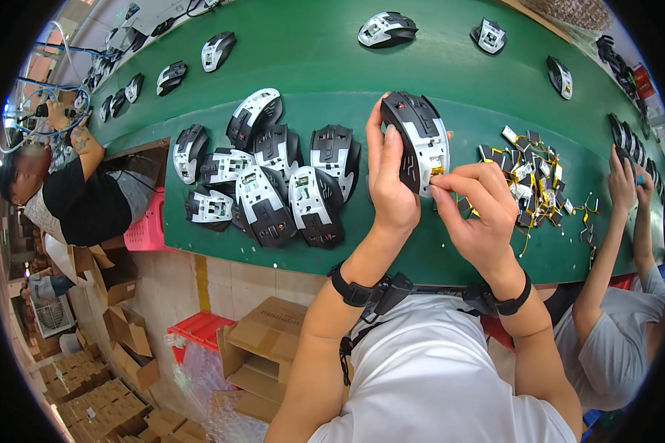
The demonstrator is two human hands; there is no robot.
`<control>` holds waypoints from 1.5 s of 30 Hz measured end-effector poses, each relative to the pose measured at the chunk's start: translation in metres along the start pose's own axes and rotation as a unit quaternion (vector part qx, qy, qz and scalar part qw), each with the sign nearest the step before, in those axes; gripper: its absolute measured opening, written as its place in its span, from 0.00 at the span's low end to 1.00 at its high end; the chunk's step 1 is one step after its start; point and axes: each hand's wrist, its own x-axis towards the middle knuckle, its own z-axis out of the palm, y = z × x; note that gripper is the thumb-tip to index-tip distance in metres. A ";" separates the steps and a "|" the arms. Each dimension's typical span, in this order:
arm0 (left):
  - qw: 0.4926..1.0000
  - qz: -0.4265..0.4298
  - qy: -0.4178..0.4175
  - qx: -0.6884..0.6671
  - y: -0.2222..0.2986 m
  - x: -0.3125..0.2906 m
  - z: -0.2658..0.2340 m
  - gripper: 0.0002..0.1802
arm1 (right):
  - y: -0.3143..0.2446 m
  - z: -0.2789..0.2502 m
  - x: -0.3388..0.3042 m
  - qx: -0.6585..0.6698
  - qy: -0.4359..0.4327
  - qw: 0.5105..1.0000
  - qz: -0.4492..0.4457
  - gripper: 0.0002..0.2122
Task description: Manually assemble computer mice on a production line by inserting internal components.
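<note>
The left hand (394,193) holds the mouse (426,148), seemingly unfinished; the right hand (484,207), fingertips narrow, is at its yellow piece (437,170), gripping or not I cannot tell. Left of this mouse, open mice (262,199) are clustered; right of it, heaped wired parts (523,172) seem unused.

Floor (233,279), left side
Open cardboard carton (273,323) beside red crate (199,325); clear bubble wrap (205,380) next to both; pink seat (146,225) farther left; stacked cartons (100,410) at lower left.
</note>
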 end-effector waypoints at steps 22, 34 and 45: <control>0.999 -0.044 0.009 -0.026 -0.002 0.001 -0.001 0.23 | -0.010 -0.001 -0.005 0.080 -0.074 0.989 0.099 0.10; 0.998 -0.046 0.012 -0.052 0.005 0.006 -0.007 0.23 | -0.008 -0.016 0.001 0.164 -0.141 0.970 0.109 0.17; 0.999 -0.012 0.005 -0.037 0.005 0.004 -0.001 0.25 | -0.002 -0.010 0.002 0.122 0.001 0.988 0.098 0.27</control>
